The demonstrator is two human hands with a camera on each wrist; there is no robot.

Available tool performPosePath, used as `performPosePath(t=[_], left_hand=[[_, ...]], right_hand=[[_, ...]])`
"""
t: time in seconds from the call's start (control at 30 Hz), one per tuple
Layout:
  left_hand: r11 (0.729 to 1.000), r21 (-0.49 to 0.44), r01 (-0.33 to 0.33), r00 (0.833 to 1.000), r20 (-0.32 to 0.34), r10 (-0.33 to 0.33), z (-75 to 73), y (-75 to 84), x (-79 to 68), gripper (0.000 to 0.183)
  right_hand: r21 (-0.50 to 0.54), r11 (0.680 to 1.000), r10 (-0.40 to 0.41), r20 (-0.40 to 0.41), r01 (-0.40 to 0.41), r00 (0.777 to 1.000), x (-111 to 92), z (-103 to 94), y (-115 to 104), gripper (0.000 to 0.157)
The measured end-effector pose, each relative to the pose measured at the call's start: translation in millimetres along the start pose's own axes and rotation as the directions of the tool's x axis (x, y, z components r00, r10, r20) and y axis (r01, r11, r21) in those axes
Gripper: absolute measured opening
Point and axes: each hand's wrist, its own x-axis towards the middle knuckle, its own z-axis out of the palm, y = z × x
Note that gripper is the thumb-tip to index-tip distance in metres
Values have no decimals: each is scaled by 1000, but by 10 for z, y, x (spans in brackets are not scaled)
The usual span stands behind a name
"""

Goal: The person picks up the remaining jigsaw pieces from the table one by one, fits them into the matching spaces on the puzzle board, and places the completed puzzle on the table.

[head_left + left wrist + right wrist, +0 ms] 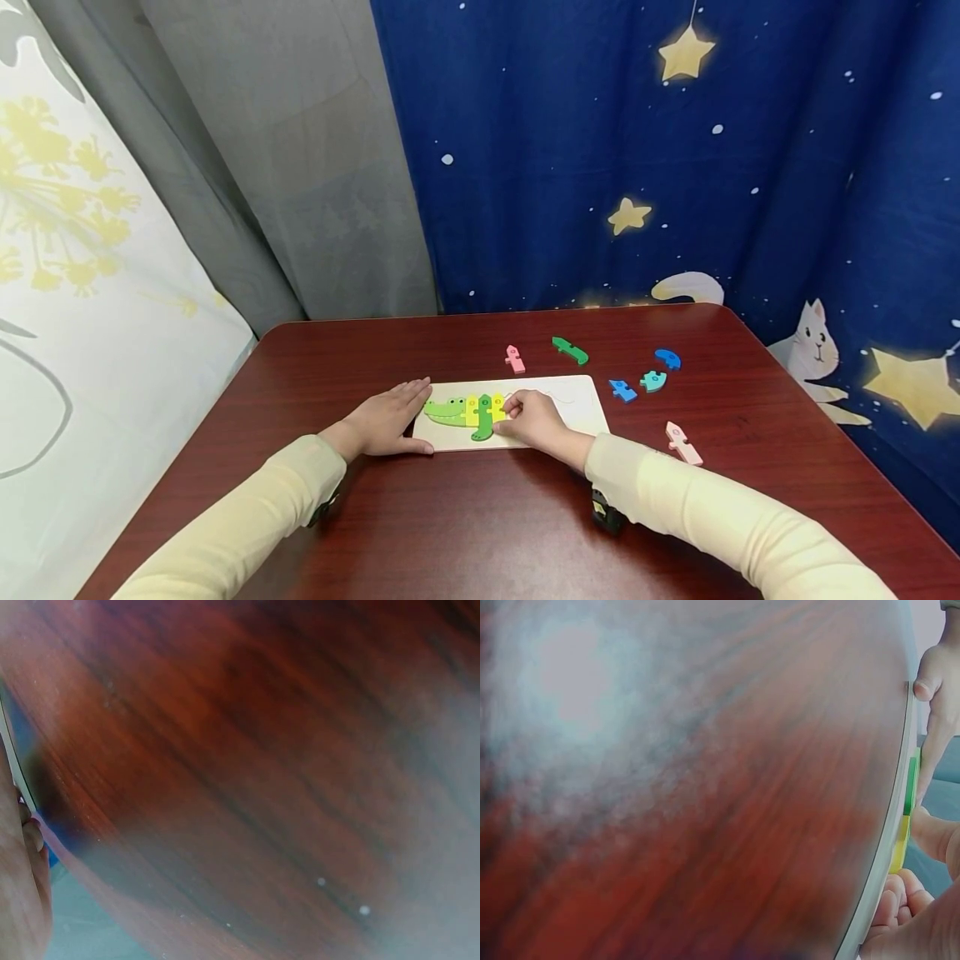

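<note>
A pale wooden puzzle board point(581, 408) lies on the table, with a crocodile picture part-filled at its left. The green head piece point(447, 412), a yellow piece point(472, 410) and a green leg piece point(483, 419) sit side by side on it. My right hand point(536, 419) pinches another yellow puzzle piece point(498, 405) against the green one; its thumb and curled fingers show around that yellow piece in the right wrist view. At the board's left end rests my left hand point(386, 419), fingers straight, thumb along the near corner. The left wrist view shows mostly tabletop.
Beyond the board lie a pink piece point(514, 359) and a green piece point(571, 350). To its right are blue pieces point(622, 390) point(667, 358), a teal piece point(653, 381) and a pale pink piece point(682, 442). Curtains point(525, 167) hang behind the brown table point(450, 517).
</note>
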Motion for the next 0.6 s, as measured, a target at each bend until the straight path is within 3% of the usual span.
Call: performPosePath(t=[0.6], left_hand=[[1000, 11, 17, 999, 31, -17, -16, 13, 19, 111]], right_hand=[[46, 997, 57, 19, -57, 998, 45, -132, -22, 27]])
